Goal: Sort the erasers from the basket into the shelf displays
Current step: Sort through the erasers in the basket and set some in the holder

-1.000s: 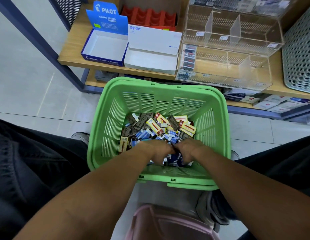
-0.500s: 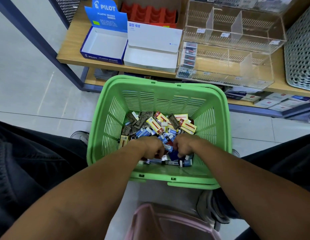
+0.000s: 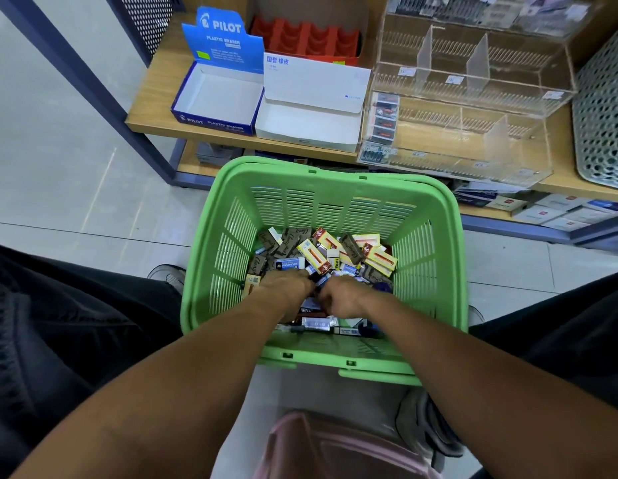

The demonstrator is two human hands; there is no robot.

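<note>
Erasers lie in a heap inside the green basket on the floor, below the shelf. They look small, light and firm, easy to pinch by the long sides. The left hand and right hand dig in with curled fingers; I cannot tell what each grip has. The blue box reads "PILOT PLASTIC ERASER".
</note>
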